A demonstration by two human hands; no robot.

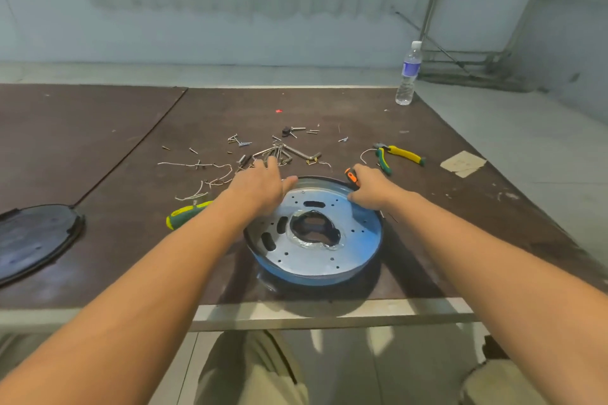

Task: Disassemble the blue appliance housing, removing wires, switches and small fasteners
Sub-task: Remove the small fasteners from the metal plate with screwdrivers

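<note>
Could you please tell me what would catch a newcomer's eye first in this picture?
The round blue housing lies near the front edge of the table, with both hands at its far rim: the left hand rests on it, and the right hand grips an orange-handled tool. Behind them lies a scatter of screws and hex keys, with yellow-green pliers to the right.
</note>
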